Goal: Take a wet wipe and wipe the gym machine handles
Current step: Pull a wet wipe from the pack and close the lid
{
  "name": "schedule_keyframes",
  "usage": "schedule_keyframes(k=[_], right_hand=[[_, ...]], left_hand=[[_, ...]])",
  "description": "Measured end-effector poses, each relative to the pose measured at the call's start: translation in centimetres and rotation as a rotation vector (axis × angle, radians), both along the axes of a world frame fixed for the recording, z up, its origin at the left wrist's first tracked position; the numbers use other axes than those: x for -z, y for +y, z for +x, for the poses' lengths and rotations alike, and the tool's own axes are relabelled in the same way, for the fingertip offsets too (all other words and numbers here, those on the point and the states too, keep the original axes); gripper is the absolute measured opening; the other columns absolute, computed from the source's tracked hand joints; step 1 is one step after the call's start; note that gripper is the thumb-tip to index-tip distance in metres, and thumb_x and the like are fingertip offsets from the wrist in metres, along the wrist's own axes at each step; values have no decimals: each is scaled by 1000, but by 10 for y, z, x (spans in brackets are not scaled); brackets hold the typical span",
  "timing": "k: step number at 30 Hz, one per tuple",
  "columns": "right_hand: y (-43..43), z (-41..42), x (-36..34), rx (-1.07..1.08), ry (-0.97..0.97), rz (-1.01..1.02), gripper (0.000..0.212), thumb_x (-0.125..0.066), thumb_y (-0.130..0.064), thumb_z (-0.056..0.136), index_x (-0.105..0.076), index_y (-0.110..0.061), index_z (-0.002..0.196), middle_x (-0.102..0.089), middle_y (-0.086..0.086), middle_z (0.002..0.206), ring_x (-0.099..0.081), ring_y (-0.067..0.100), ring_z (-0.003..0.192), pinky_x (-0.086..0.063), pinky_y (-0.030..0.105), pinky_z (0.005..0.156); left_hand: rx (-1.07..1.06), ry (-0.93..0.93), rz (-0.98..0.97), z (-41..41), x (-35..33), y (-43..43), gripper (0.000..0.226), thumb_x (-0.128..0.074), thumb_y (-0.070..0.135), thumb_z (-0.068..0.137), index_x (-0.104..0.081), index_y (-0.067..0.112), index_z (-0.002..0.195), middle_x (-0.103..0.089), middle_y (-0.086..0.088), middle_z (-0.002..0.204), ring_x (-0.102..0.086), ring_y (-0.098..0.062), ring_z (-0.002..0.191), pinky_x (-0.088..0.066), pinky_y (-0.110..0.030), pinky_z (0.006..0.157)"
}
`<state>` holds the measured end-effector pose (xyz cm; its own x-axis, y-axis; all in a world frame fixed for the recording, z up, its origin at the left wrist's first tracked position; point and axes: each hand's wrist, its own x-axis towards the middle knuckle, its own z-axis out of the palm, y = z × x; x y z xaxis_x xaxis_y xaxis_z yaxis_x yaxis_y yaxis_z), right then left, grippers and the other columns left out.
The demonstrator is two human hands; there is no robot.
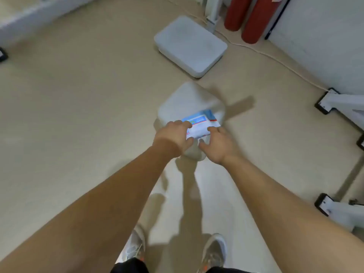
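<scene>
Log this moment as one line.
stage: fetching wipe | left hand grips wipe pack | right hand touches wipe pack | wipe pack on white block | no wipe visibly out

We see the wet wipe pack [201, 126], white with a blue label and a thin red stripe. It lies on top of the white box [185, 103], at its near right edge, slightly blurred.
</scene>
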<state>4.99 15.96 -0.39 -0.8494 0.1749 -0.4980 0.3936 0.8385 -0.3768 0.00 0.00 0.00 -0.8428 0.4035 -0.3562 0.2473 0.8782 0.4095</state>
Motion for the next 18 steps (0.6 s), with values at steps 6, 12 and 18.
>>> schedule_keyframes(k=[6, 12, 18], right_hand=[[30, -28, 125, 180, 269, -8, 60, -63, -29, 82, -48, -21, 139, -53, 9, 133, -48, 31, 123, -42, 43, 102], [47, -40, 171, 386, 480, -261, 33, -65, -23, 80, -67, -21, 113, -65, 0, 112, -64, 18, 97, -52, 35, 89], [63, -62, 169, 377, 372, -233, 16, -67, -27, 82, -72, -24, 97, -71, -11, 91, -66, 15, 85, -48, 28, 72]], left_hand=[[27, 93, -17, -39, 125, 53, 56, -61, 46, 92, -50, 23, 142, -51, -1, 144, -43, -27, 129, -43, -42, 102], [-101, 338, 158, -58, 169, 59, 44, -72, 56, 75, -67, 30, 111, -63, 7, 105, -53, -19, 105, -49, -35, 79], [-309, 96, 375, -80, 159, 56, 24, -69, 55, 76, -72, 34, 87, -68, 17, 81, -62, -6, 81, -49, -28, 69]])
